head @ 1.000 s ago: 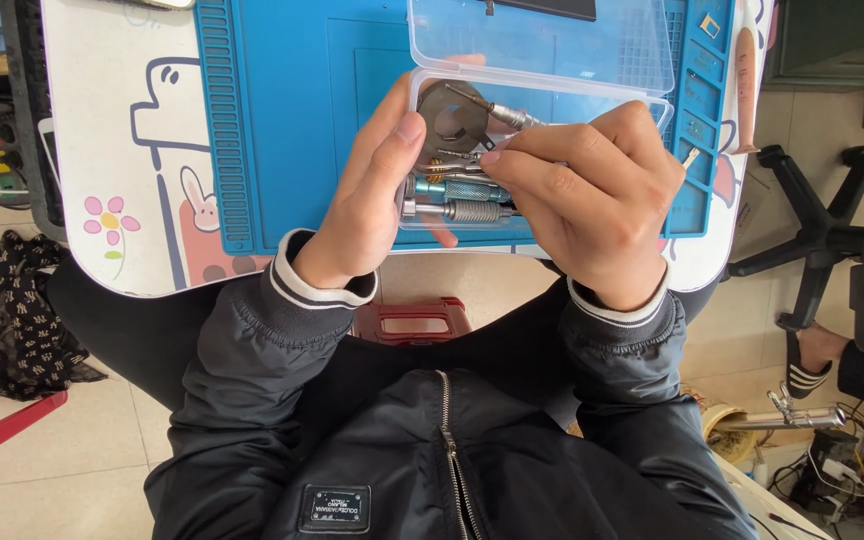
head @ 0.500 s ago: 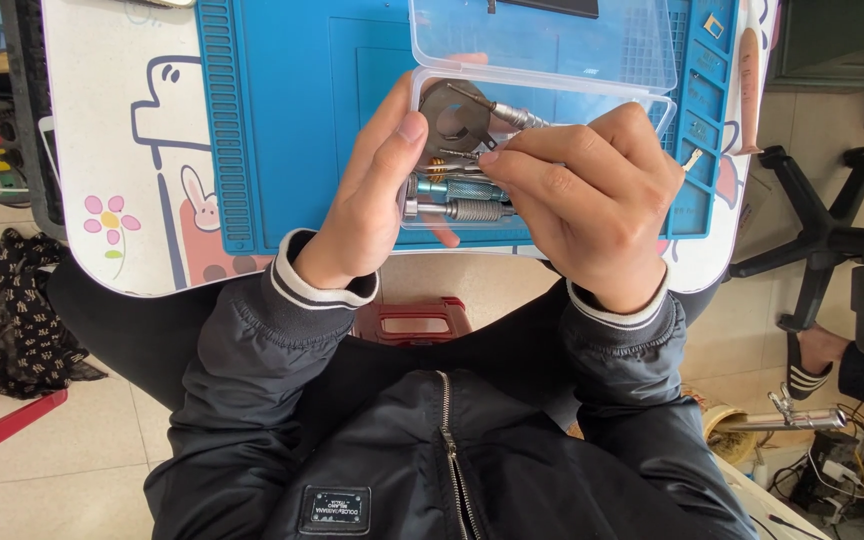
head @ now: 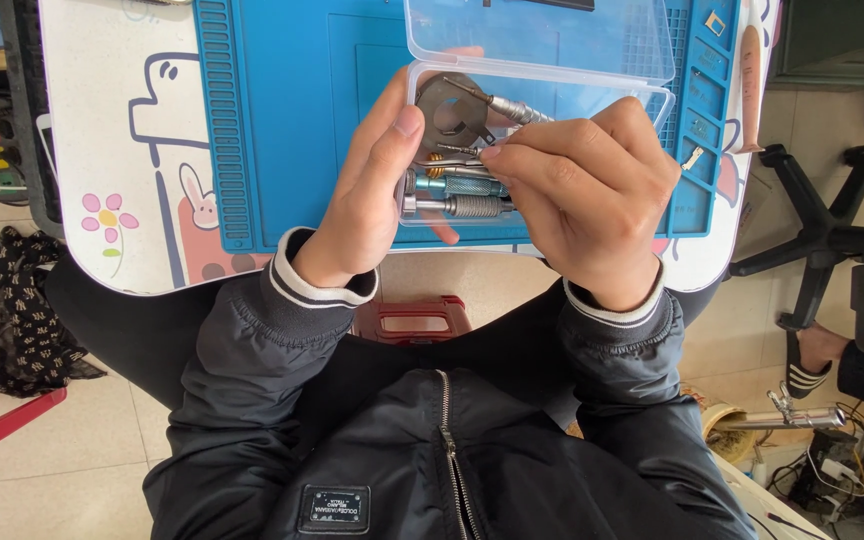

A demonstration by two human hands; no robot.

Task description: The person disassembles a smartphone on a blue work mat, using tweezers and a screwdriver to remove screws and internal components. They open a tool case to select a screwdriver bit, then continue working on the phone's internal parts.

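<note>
A clear plastic case point(head: 552, 95) with its lid point(head: 542, 40) swung open is held above a blue work mat point(head: 292, 120). My left hand point(head: 367, 195) grips the case's left end, thumb resting by a grey metal disc tool point(head: 449, 110). Inside lie several metal screwdriver handles: a silver knurled one point(head: 462, 207), a blue-banded one point(head: 462, 186) and one pointing up to the right point(head: 517, 108). My right hand point(head: 587, 195) curls over the case's right half, its fingertips pinched on a thin metal tool point(head: 457, 150) in the middle.
The mat lies on a white desk point(head: 102, 130) printed with cartoon figures. A red stool point(head: 412, 320) shows under the desk edge. An office chair base point(head: 812, 230), cables and another person's foot are on the right; a dark patterned cloth point(head: 2, 310) lies left.
</note>
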